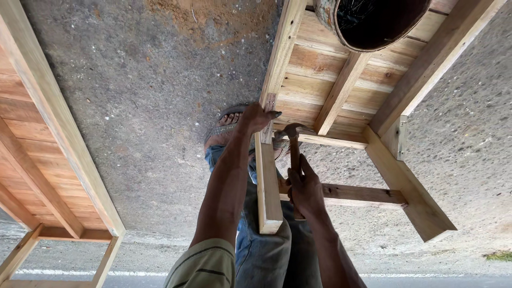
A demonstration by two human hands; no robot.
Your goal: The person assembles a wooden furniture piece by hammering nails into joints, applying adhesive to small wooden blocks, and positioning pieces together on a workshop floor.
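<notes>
The concrete floor (160, 106) carries all items. An upturned wooden table (341, 80) of pale planks lies top-down on it at upper right, its underside facing the camera and its legs pointing toward the viewer. A second upturned wooden table (42, 154) lies along the left edge of the floor. A dark round basket (373, 21) rests on the underside of the first table at its far end, partly cut off by the top of the view.

The near-left table leg (266, 181) stands up from the table's corner. A cross rail (362, 194) joins it to the near-right leg.

The left hand (256, 118) is closed over the base of this leg where it meets the side frame; the fingers (269, 114) wrap over the leg's edge and touch the wood.

The right hand (305, 189) is closed around the wooden handle of a hammer (293, 146). The handle runs up out of the fist, just right of the leg. The metal hammer head lies just beside the left hand's fingertips, at the joint between leg and frame; whether it touches the wood cannot be told.

A sandalled foot (224, 128) stands on the floor behind the left hand, beside the table's corner.
</notes>
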